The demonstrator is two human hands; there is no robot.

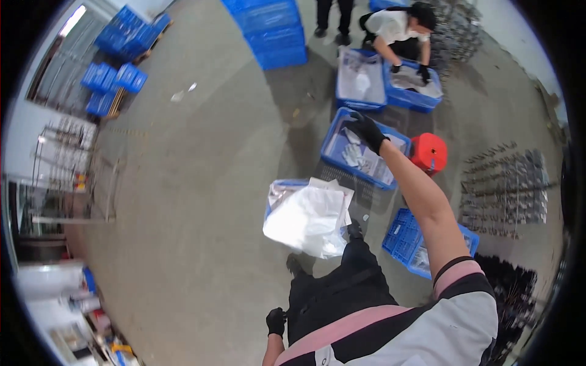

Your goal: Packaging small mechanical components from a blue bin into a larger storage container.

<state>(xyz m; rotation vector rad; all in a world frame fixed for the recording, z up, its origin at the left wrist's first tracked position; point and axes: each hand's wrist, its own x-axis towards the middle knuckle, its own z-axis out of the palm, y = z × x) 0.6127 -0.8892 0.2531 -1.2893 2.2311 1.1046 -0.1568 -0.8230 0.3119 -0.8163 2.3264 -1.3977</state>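
Observation:
My right hand [365, 130], in a black glove, reaches out over a blue crate [327, 156] ahead of me. Its fingers are apart near the crate's far left corner, just above a white piece [352, 136]; whether they touch it is unclear. More small white pieces [353, 156] lie on paper lining in that crate. Low by my left thigh hangs my left hand [276, 321], also gloved in black, its fingers curled with nothing visible in them. A crate at my feet is mostly covered by white sheets [308, 219].
Past my crate, a co-worker [397, 30] bends over a lined blue crate [415, 100] beside another one [361, 105]. A red container [429, 152] stands right of my crate. Nearer are blue baskets [403, 235]; metal racks [506, 189] stand right. Stacked blue crates [271, 33] rise ahead.

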